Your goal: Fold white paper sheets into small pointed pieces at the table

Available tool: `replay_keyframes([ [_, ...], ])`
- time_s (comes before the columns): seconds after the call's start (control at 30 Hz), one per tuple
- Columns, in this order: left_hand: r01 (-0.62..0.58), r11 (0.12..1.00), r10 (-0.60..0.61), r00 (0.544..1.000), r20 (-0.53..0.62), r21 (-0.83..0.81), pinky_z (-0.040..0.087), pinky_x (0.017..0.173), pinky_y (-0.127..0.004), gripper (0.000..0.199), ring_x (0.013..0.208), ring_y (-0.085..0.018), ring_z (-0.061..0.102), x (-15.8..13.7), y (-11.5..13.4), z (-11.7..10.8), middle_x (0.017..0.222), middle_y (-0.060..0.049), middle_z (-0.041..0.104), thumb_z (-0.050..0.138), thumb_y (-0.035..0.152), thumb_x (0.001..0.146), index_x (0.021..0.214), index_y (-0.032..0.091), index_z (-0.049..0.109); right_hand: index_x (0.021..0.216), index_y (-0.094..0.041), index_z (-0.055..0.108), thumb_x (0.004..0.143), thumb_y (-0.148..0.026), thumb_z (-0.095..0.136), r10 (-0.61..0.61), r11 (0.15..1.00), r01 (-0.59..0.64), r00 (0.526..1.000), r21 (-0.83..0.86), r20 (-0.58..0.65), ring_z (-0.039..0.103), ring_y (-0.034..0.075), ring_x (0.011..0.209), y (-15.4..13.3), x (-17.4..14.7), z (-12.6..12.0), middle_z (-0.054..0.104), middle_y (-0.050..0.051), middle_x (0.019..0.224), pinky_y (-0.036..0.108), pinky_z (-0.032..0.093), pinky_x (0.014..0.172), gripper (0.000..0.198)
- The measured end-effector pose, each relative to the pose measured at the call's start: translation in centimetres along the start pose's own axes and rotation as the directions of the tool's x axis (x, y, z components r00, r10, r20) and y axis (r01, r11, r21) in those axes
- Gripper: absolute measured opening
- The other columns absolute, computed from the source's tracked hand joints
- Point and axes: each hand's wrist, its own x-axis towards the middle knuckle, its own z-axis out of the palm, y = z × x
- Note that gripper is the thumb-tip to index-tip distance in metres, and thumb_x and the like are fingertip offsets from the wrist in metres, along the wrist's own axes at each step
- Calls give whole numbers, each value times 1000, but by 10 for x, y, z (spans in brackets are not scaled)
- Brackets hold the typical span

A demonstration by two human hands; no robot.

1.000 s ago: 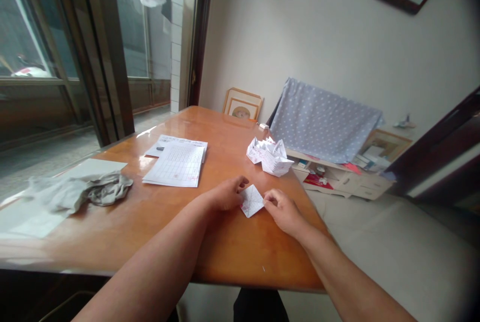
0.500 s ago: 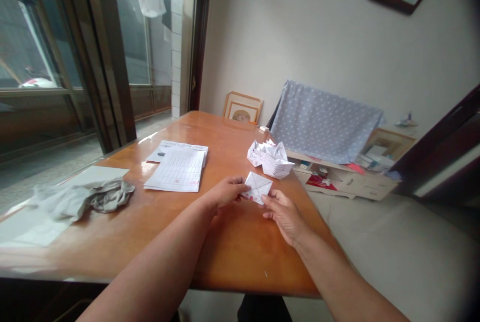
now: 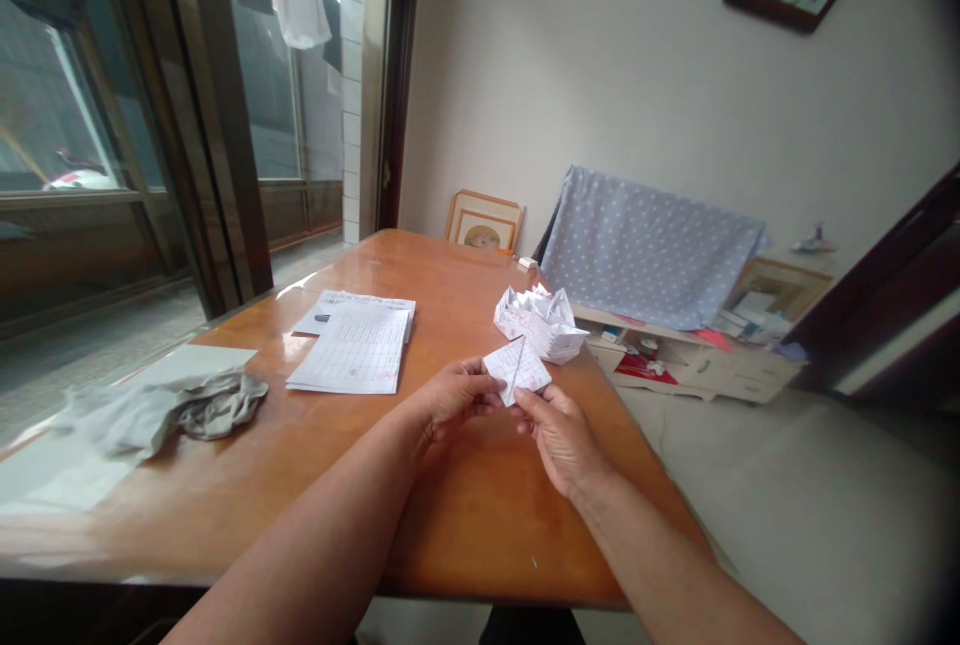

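A small folded paper square (image 3: 519,365), white with faint writing and a dark diagonal line, is held above the table between both hands. My left hand (image 3: 465,393) pinches its left corner, thumb on top. At the lower right edge my right hand (image 3: 556,430) grips it with thumb above and fingers beneath. The fingers under the paper are partly hidden. Just beyond it sits a pile of folded paper pieces (image 3: 553,327), white with pinkish writing and pointed corners.
Printed sheets (image 3: 352,350) lie on the wooden table (image 3: 450,515) to the left. Farther left, a grey cloth (image 3: 217,403) rests partly over a pale sheet (image 3: 82,470). A picture frame (image 3: 486,222) leans beyond the far edge. At right stands a low white cabinet (image 3: 720,365).
The paper square shows a different face now, with a dark diagonal line instead of creases and red marks. Both hands have shifted their grip slightly and come closer together.
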Motion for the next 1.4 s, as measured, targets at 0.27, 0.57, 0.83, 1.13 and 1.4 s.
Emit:
replay_keyframes([
  [0.27, -65, 948, 72, 997, -13, 312, 48, 71, -25, 28, 74, -13, 60, -1, -6, 3, 87, -4, 67, 73, 28, 78, 100, 14, 64, 96, -20, 68, 85, -42, 67, -273, 874, 235, 962, -425, -30, 57, 18, 73, 10, 10, -9, 69, 1, 83, 29, 43, 65, 25],
  [0.57, -294, 127, 558, 811, 177, 947, 42, 99, -41, 44, 111, -27, 52, -7, -4, 8, 118, -9, 58, 65, 16, 74, 116, 22, 54, 90, -21, 65, 95, -21, 48, -361, -198, 433, 802, -879, 476, 54, 26, 92, -11, 0, -42, 63, 9, 90, 37, 38, 84, 17],
  [0.83, -319, 52, 145, 940, 309, 946, 43, 69, -29, 12, 77, -20, 58, -8, -13, 9, 89, -6, 62, 56, 14, 79, 83, 20, 65, 92, -21, 64, 91, -12, 51, -64, -216, 567, 805, -795, 590, 54, 23, 92, -14, -9, -49, 62, 7, 93, 33, 39, 81, 16],
  [1.13, -200, 81, 86, 977, 193, 976, 43, 67, -28, 13, 76, -20, 61, -6, -14, 3, 91, -6, 66, 58, 19, 78, 83, 21, 71, 96, -22, 68, 94, -22, 55, -33, 66, 586, 810, -808, 585, 60, 19, 88, -28, -3, -61, 66, 4, 94, 29, 43, 80, 13],
  [1.4, -45, 58, 33, 999, 44, 997, 42, 64, -28, 21, 75, -20, 63, -9, -3, 9, 89, -5, 71, 52, 33, 87, 83, 22, 69, 81, -20, 69, 94, -34, 56, -15, 418, 396, 903, -818, 429, 60, 17, 74, -7, 23, -72, 67, 2, 82, 27, 42, 68, 23],
])
